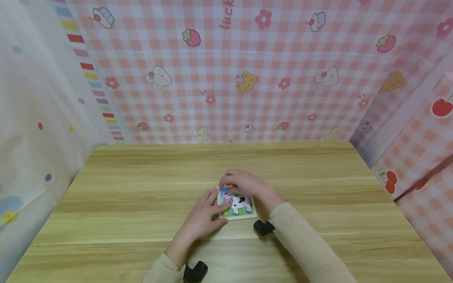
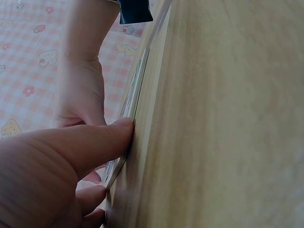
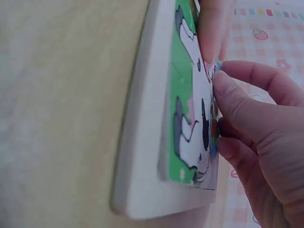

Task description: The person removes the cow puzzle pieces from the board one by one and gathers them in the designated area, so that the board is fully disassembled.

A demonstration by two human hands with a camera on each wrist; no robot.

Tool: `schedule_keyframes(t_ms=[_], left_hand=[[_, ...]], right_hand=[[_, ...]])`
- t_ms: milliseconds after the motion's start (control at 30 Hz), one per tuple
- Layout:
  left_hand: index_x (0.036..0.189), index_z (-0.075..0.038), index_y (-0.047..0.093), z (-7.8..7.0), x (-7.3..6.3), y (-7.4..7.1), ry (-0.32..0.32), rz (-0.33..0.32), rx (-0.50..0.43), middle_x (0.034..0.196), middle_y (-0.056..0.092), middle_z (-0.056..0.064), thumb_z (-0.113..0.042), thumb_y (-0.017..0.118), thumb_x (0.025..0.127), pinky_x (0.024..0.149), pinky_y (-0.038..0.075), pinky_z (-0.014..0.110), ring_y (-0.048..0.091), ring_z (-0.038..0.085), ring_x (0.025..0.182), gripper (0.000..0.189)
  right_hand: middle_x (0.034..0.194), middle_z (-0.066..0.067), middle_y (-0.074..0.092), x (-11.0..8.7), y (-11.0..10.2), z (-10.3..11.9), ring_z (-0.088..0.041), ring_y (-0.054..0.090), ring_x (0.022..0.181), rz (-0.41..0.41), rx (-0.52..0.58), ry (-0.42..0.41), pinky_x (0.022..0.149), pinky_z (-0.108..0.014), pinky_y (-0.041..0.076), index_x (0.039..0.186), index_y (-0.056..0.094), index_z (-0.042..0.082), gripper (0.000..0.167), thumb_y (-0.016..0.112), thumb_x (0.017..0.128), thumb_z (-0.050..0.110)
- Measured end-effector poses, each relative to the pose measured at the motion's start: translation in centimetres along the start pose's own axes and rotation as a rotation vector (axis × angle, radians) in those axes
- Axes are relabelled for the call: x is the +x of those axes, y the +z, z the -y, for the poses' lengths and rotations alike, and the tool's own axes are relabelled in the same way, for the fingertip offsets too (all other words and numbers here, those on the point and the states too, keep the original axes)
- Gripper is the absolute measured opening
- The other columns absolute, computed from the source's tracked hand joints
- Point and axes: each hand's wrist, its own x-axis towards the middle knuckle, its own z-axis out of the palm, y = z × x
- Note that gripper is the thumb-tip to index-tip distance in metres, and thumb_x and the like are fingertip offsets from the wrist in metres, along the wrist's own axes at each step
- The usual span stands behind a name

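Note:
A small square cow jigsaw puzzle [image 1: 242, 208] lies in a pale tray [image 3: 142, 194] on the table. It shows a black-and-white cow on green grass. My left hand [image 1: 201, 219] rests at the puzzle's left side, one fingertip on the cow's head and the others along the tray's edge. From the far side my right hand [image 1: 248, 184] reaches over the upper part. Its thumb and forefinger pinch a puzzle piece [image 3: 219, 63] with a blue edge, seen in the right wrist view. Most of that piece is hidden by the fingers.
The wooden table [image 1: 134, 188] extends around the puzzle. A pink checked curtain [image 1: 219, 59] hangs behind its far edge, with more cloth on both sides. Black wrist devices [image 1: 196, 272] sit by both sleeves, close to the tabletop.

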Motion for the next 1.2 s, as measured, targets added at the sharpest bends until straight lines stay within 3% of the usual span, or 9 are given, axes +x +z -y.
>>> schedule_keyframes(t_ms=[400,633,867,1200], left_hand=[[0.134,-0.016,0.064,-0.2,-0.2,-0.2,0.006,-0.009,-0.019,0.157,0.026,0.027,-0.026,0.072,0.091,0.116,0.015,0.060,0.016,0.047,0.145,0.045],[0.135,-0.016,0.064,-0.1,-0.1,-0.1,0.004,-0.002,-0.009,0.157,0.025,0.026,-0.027,0.071,0.092,0.116,0.015,0.060,0.016,0.047,0.145,0.045],[0.135,-0.017,0.064,-0.1,-0.1,-0.1,0.005,-0.001,-0.009,0.157,0.025,0.026,-0.027,0.071,0.092,0.115,0.015,0.061,0.017,0.047,0.145,0.045],[0.135,-0.018,0.064,0.0,-0.1,-0.1,0.008,-0.003,-0.013,0.157,0.025,0.026,-0.027,0.071,0.092,0.116,0.014,0.060,0.017,0.047,0.145,0.045]], right_hand=[[0.103,0.003,0.062,-0.4,1.1,-0.1,-0.011,0.056,0.089,-0.101,0.172,0.026,0.082,-0.028,0.050,0.110,0.067,0.016,0.020,0.071,0.091,0.011],[0.093,0.004,0.061,-0.7,1.8,0.0,-0.011,0.054,0.081,-0.178,0.243,0.099,0.075,-0.027,0.048,0.116,0.067,0.012,0.024,0.070,0.093,0.009],[0.093,0.006,0.061,-0.8,2.1,0.1,-0.010,0.054,0.082,-0.214,0.309,0.161,0.075,-0.027,0.047,0.110,0.070,0.013,0.017,0.070,0.093,0.013],[0.096,0.004,0.066,-1.4,2.3,-0.2,-0.013,0.059,0.089,-0.249,0.497,0.150,0.084,-0.031,0.050,0.105,0.070,0.011,0.011,0.067,0.094,0.011]])
